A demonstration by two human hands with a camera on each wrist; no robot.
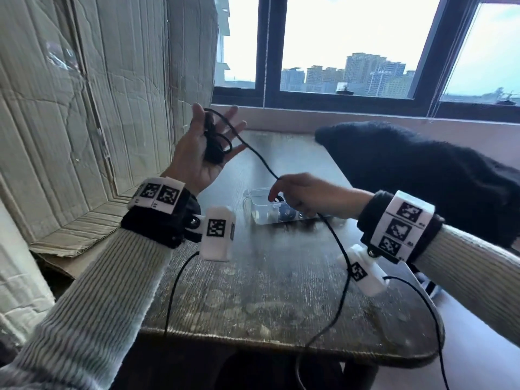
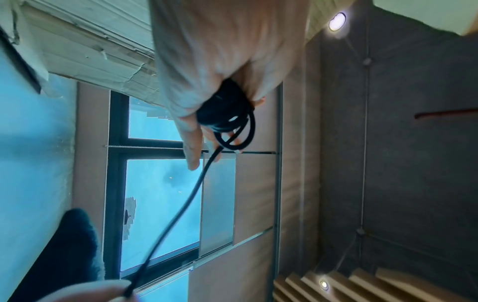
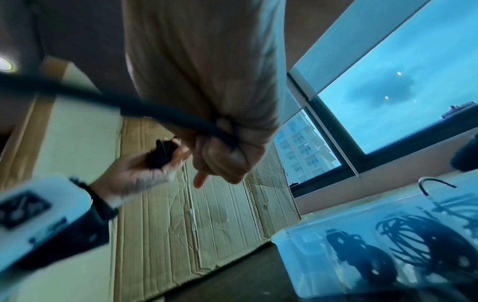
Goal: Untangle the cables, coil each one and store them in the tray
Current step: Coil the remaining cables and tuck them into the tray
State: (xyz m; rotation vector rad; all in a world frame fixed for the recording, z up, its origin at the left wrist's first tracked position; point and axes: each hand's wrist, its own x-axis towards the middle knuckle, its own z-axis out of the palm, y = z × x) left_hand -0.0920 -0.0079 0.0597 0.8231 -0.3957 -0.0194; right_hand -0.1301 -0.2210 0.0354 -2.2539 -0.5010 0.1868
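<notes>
My left hand [image 1: 217,122] is raised over the table's far left corner, palm up and fingers spread. A small coil of black cable [image 1: 214,144] lies wound in its palm; the left wrist view shows that coil [image 2: 227,114] hanging by the fingers. From there the cable [image 1: 260,159] runs down to my right hand [image 1: 280,182], which pinches it just above the clear plastic tray [image 1: 250,204]. Past that pinch [image 3: 227,130] the cable drops off the table's front edge. Inside the tray [image 3: 297,241] lie coiled dark cables [image 3: 419,241].
Flattened cardboard [image 1: 84,108] leans along the left side. A dark fluffy garment [image 1: 416,164] covers the table's back right. The worn wooden table [image 1: 267,291] ends close in front of me. Thin black leads from the wrist cameras hang over its front edge. A window is behind.
</notes>
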